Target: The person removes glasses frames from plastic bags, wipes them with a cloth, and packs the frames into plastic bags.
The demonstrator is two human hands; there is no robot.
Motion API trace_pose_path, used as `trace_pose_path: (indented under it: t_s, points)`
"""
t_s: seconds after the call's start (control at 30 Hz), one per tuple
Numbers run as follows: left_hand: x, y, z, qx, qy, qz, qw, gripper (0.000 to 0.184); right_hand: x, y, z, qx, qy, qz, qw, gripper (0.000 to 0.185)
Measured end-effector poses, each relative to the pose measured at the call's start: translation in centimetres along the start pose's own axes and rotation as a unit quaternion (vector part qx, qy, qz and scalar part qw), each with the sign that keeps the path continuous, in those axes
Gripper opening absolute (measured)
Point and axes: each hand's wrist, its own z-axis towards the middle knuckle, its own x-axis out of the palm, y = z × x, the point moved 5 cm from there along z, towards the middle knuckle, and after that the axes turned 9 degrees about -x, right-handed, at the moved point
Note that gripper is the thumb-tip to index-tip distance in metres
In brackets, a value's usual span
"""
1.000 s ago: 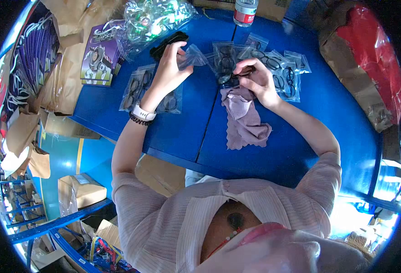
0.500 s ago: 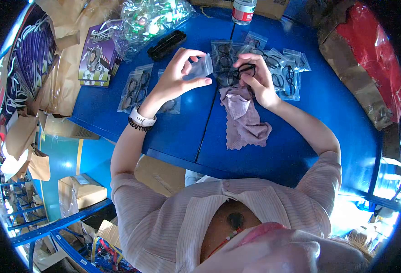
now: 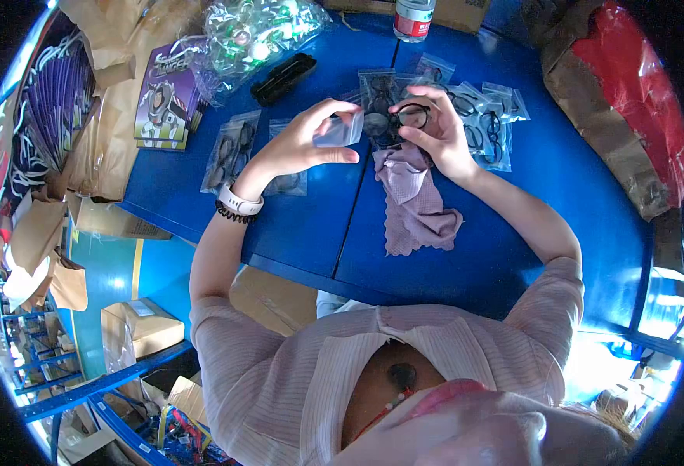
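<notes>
Bagged eyeglasses [image 3: 494, 128] and a mauve cloth [image 3: 420, 208] are lying on the blue table [image 3: 303, 241], crowding the right hand [image 3: 446, 141]; a black object [image 3: 284, 78] is resting beyond the left hand [image 3: 299, 144]. The view's edge is cutting off a bottle [image 3: 414, 22]. Fingers are partly hiding the dark-rimmed glasses [image 3: 413, 116], which the right grip is pinching; the left grip is holding a small clear bag [image 3: 337, 132] nearby.

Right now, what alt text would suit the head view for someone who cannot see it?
A left hand holds a small clear bag and a right hand holds dark-framed glasses over a blue table. On it lie a crumpled mauve cloth and several bagged glasses.
</notes>
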Motion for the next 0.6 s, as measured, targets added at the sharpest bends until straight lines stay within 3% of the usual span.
trace_pose_path:
  t_s: [0.17, 0.3, 0.6]
  points:
    - [0.1, 0.4, 0.2, 0.019, 0.007, -0.017, 1.0, 0.067, -0.3, -0.4, -0.1, 0.012, 0.011, 0.048, 0.999, 0.054]
    - [0.3, 1.2, 0.5, 0.049, -0.001, -0.13, 0.99, 0.065, -0.4, -0.6, -0.1, 0.031, -0.018, 0.061, 0.997, 0.051]
    - [-0.2, 0.2, 0.1, 0.014, 0.027, -0.093, 0.995, 0.064, -0.3, -0.9, -0.5, 0.084, -0.008, 0.083, 0.993, 0.034]
